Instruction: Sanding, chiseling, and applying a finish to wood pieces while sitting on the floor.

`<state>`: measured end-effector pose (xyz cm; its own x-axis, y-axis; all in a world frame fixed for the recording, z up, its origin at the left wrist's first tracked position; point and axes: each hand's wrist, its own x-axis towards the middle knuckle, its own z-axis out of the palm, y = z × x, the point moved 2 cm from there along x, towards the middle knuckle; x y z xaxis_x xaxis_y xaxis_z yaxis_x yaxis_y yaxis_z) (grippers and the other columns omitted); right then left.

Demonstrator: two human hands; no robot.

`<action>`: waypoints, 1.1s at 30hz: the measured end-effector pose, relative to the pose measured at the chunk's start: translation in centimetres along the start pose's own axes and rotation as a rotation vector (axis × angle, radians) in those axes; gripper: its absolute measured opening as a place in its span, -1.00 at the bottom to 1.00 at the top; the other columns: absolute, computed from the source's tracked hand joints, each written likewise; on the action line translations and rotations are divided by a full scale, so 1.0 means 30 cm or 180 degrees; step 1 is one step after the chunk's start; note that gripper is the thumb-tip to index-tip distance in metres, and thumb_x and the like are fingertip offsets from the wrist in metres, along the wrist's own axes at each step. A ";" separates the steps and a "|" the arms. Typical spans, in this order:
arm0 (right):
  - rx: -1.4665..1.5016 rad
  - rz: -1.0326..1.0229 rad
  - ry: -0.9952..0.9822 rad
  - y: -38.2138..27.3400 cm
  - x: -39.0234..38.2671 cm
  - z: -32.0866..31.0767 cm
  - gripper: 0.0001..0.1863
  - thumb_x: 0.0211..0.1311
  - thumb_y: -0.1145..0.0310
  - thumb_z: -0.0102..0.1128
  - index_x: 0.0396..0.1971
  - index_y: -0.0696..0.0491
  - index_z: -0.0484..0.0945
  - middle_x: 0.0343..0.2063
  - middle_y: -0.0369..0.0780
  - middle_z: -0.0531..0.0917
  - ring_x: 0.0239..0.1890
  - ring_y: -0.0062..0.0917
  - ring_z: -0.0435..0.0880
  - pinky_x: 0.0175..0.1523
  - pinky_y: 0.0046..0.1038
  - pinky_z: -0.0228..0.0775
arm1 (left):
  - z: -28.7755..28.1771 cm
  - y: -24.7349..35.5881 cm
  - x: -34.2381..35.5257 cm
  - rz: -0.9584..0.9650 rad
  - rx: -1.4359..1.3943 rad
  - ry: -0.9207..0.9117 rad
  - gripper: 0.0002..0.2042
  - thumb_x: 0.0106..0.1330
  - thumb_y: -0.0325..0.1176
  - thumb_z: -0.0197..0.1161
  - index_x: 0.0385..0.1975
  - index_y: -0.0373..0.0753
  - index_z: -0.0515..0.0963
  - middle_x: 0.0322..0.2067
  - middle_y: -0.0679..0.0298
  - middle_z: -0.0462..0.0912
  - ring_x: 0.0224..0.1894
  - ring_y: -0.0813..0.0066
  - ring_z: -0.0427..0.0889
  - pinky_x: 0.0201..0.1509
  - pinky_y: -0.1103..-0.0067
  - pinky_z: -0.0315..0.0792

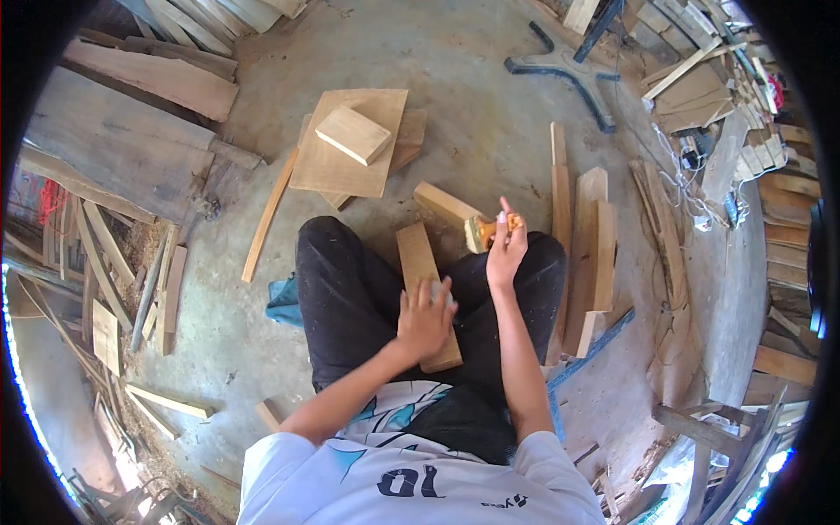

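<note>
Across my lap lies a narrow wooden board (417, 247), slightly tilted from upright in the view. My left hand (423, 317) rests on it with its fingers spread. A small pale grey patch shows by those fingertips; what it is I cannot make out. My right hand (505, 254) is raised over my right knee, closed around a paintbrush (479, 234) with cream bristles and an orange-yellow body. One finger points up and away from the brush. Just beyond the bristles, a short wooden block (444, 203) lies at an angle.
Ahead on the concrete floor, a light wood block (353, 134) sits on a flat wooden panel (385, 168). Long timber pieces (588, 254) lie beside my right leg. A black metal base (564, 68) stands farther off. Boards (114, 122) are piled at the left.
</note>
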<state>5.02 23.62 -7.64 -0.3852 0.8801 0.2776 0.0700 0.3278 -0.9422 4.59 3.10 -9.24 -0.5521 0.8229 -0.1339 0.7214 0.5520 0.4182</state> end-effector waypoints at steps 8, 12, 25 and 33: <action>-0.0165 0.0142 -0.0008 0.013 0.005 -0.011 -0.69 0.47 0.32 -0.01 0.04 0.14 0.58 -0.17 -0.19 0.60 -0.30 -0.59 0.55 -0.24 -0.51 0.42 | 0.003 0.026 0.022 0.0027 -0.0202 0.0160 -0.46 0.46 -0.06 -0.12 0.41 -0.04 0.12 0.33 -0.11 0.17 0.40 -0.12 0.10 0.42 0.04 -0.01; 0.0070 0.0236 -0.0031 -0.006 0.000 0.049 -0.69 0.47 0.31 0.00 0.04 0.12 0.58 -0.18 -0.21 0.60 -0.42 -0.65 0.51 -0.39 -0.56 0.40 | 0.132 -0.216 0.386 -0.0739 0.0070 -0.0040 -0.43 0.46 0.04 -0.18 0.42 -0.02 0.10 0.35 -0.09 0.15 0.42 -0.09 0.05 0.45 0.03 -0.12; 0.0377 0.0729 0.0065 0.021 0.014 0.025 -0.63 0.49 0.17 -0.03 0.09 0.05 0.57 -0.33 -0.36 0.58 -0.37 -0.78 0.48 -0.29 -0.66 0.46 | -0.137 0.052 -0.130 0.0439 -0.0310 -0.0254 -0.45 0.43 -0.12 -0.03 0.40 -0.09 0.16 0.32 -0.17 0.15 0.39 -0.14 0.11 0.37 0.02 0.09; 0.0378 0.0957 -0.0014 0.017 0.018 0.048 -0.62 0.48 0.14 0.00 0.08 0.04 0.59 -0.33 -0.36 0.58 -0.35 -0.79 0.49 -0.26 -0.66 0.46 | 0.128 -0.277 0.318 0.0004 0.0197 -0.0158 -0.44 0.45 -0.02 -0.12 0.41 -0.04 0.11 0.34 -0.15 0.12 0.41 -0.17 0.05 0.42 0.01 -0.01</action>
<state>3.51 23.78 -8.23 -0.3675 0.9299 -0.0173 0.0735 0.0106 -0.9972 -5.06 6.87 -17.42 -0.5310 0.8284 -0.1785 0.7473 0.5571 0.3621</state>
